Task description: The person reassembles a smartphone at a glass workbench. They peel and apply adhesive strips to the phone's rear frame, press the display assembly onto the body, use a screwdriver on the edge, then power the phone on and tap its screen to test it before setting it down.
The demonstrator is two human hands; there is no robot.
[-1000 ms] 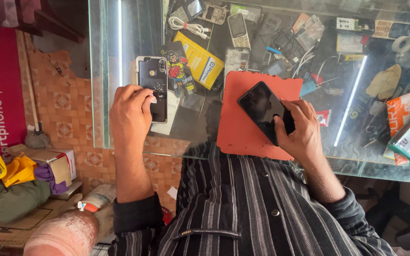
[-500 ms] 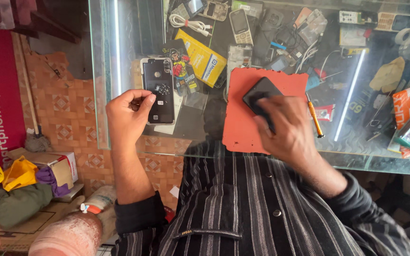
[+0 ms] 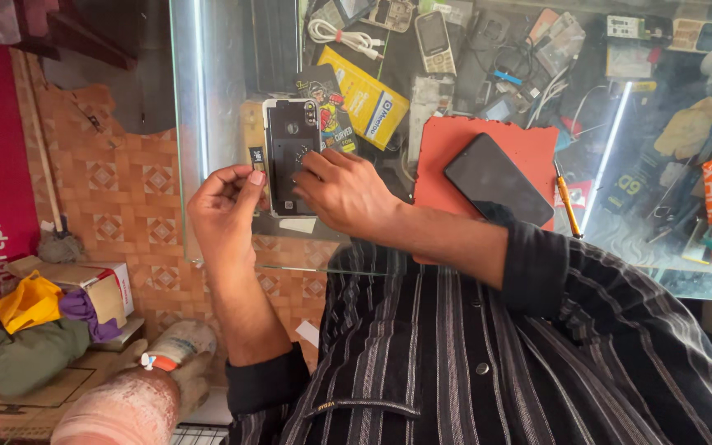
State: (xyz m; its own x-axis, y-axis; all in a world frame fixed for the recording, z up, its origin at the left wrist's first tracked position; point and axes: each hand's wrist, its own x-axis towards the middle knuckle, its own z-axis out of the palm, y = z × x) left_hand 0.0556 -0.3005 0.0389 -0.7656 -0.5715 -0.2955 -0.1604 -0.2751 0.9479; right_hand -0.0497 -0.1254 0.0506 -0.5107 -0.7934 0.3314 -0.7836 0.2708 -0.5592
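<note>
Right hand (image 3: 344, 194) has crossed from the black phone (image 3: 498, 179) on the red mat (image 3: 529, 144) | now pressing fingertips on the opened phone back (image 3: 288, 156) on the glass bench (image 3: 224, 99) | left hand (image 3: 226, 206) pinching shut beside it, contents unclear.

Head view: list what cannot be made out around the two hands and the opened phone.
- Opened phone: its lower right part is covered by the right hand.
- Left hand: whatever its pinched fingertips hold is too small to tell.
- Black phone on the red mat: its lower end is hidden by the sleeve.
</note>
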